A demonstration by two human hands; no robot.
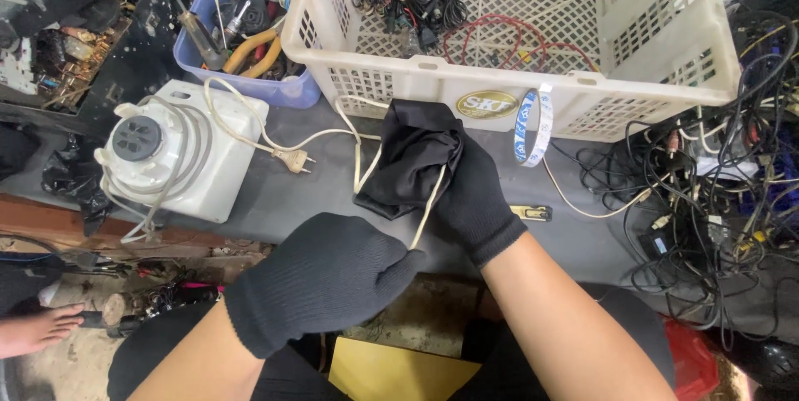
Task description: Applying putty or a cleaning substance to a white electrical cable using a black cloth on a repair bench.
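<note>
Both my hands wear black knit gloves. My left hand (320,280) is closed on a cream power cord (429,205), pinching it near the table's front edge. My right hand (476,193) grips a black cloth (409,155) bunched around the same cord just above. The cord runs left across the dark table (275,193) to a two-pin plug (294,160) and on to a white appliance base (179,151) with a grey round socket on top.
A cream lattice basket (499,89) with cables stands behind my hands, a blue-and-white tape ring (533,126) leaning on it. A blue tub (241,43) of tools sits at back left. Tangled black cables (716,193) fill the right. A bare foot (37,326) shows at lower left.
</note>
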